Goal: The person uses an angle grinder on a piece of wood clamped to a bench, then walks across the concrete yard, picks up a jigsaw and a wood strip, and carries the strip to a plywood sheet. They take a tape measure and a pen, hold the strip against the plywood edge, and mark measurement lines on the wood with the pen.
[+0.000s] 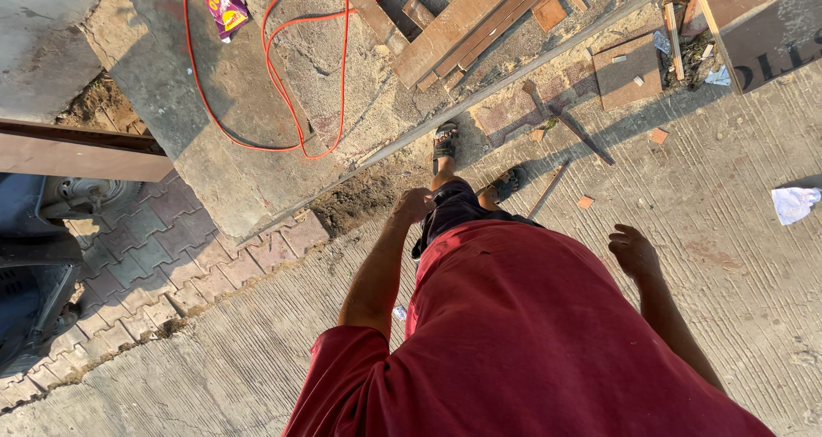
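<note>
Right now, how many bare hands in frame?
2. Left hand hangs by the dark shorts, empty. Right hand hangs open over the ribbed concrete, holding nothing. No other person's hands show; the red shirt hides nothing of either.

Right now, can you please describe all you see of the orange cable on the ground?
The orange cable is thin, smooth and looks plastic-coated. It lies loose on a grey concrete slab, in long loops that cross one another. Its strands run up out of the picture at the top edge, near a purple snack wrapper, and the lowest bend lies near the slab's edge. Neither of the person's hands touches it. Its ends are not in view.
</note>
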